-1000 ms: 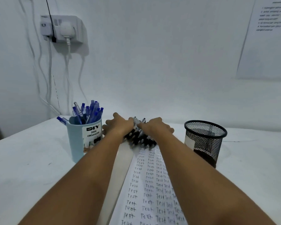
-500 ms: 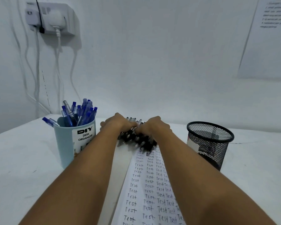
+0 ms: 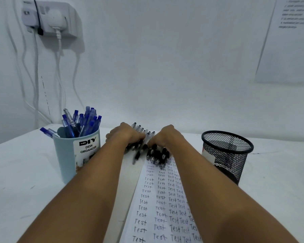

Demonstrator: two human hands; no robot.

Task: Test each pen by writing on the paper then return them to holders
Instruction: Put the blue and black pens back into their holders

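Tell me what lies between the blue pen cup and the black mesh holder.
In the head view, between the blue pen cup and the mesh holder lie a bunch of black pens under the left hand and right hand, on the paper's far end.

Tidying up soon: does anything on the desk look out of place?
One blue pen lies tilted over the blue organizer's rim, sticking out left, while the others stand inside. Both hands gather loose black pens on the paper.

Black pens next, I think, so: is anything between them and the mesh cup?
Nothing visible. The black pens lie under both hands, and only bare table separates them from the open-topped mesh cup at right.
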